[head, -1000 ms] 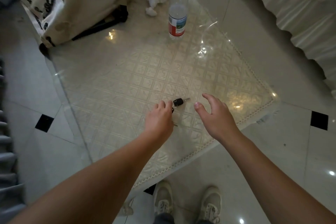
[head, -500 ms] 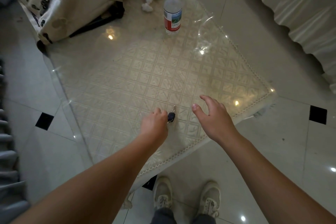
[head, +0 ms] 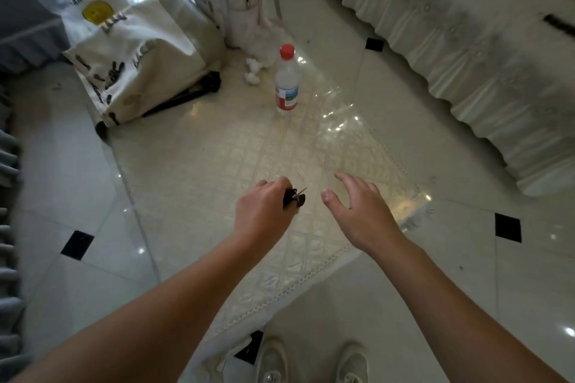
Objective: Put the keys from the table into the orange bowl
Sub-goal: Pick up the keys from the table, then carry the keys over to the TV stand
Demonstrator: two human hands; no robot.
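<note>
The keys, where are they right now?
In the head view, the keys are pinched in the left hand, near the middle, above the table, beside the open right hand.

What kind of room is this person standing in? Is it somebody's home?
Most likely a home living room. A low table with a lace cloth under clear plastic stands on glossy floor tiles, beside a frilled sofa cover. A water bottle and printed tote bag sit on it.
</note>
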